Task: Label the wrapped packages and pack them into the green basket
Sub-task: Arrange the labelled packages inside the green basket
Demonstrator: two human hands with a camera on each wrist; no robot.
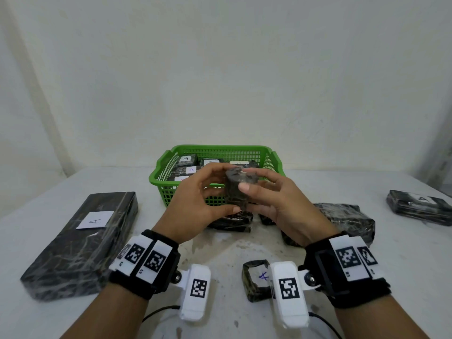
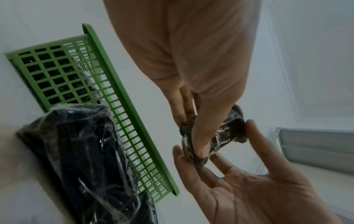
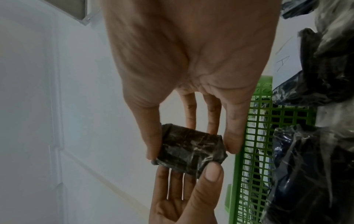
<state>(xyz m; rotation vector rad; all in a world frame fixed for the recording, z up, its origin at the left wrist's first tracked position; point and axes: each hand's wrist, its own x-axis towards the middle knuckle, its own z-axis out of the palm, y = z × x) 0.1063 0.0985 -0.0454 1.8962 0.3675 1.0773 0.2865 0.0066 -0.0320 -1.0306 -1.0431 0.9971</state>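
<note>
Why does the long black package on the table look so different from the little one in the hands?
The long package lies flat on the table; the little package is held up between the left hand and right hand. The long package is far bigger. It has a white label marked A; the little package shows none. Both are wrapped in dark, shiny plastic.

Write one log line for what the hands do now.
left hand: holds small package | right hand: holds it too | green basket: behind, partly packed
</note>
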